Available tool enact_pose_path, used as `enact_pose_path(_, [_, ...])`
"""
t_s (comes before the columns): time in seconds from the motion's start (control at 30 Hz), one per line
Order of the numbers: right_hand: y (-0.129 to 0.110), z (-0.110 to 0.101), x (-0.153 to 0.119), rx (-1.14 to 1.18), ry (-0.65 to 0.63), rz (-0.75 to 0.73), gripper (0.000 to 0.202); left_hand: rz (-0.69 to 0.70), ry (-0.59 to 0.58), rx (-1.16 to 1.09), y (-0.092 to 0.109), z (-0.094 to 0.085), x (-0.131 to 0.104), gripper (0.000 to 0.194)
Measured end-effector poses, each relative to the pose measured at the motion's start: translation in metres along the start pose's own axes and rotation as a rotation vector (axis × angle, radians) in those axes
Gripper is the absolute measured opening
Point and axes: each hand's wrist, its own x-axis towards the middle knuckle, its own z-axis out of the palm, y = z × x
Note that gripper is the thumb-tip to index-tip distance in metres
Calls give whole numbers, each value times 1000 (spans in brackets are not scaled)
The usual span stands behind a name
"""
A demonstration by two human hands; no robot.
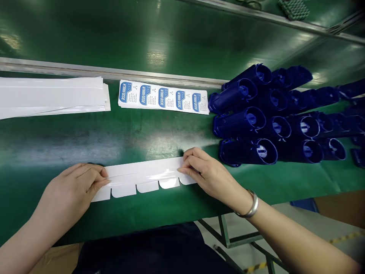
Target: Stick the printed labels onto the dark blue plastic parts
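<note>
A long white label strip [145, 171] lies between my hands, low over the green tabletop; several rounded tabs stick out along its near edge. My left hand [75, 182] pinches its left end, thumb against fingertips. At the right end my right hand [201, 169], with a metal bangle on the wrist, also pinches it. Beyond the strip is a stack of printed labels [163, 97] in blue and white, face up. Left of that lies a pile of plain white strips [51, 97].
Many dark blue plastic housings [248, 152] are stacked at the right, their round open ends facing right. A metal rail [85, 70] runs along the back of the green worktable [137, 139]. At the top right, a green textured block [293, 8] sits behind another rail.
</note>
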Motion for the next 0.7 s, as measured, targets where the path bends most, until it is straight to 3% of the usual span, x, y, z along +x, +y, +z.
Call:
enact_pose_path(0.13, [4,-1,1,-20,24,-15,21,-13,-14,32,-5,-4,8,25])
enact_pose_path(0.3, [22,-13,-2,66,-82,-99,23,19,-192,-145,-22,-9,8,21])
enact_pose_path(0.47, [29,-19,2,84,-94,-100,25,70,-100,-158,-29,-7,6,14])
enact_pose_path(0.7, [21,-20,14,51,-83,-31,22,83,-49,-14,-14,-15,24,30])
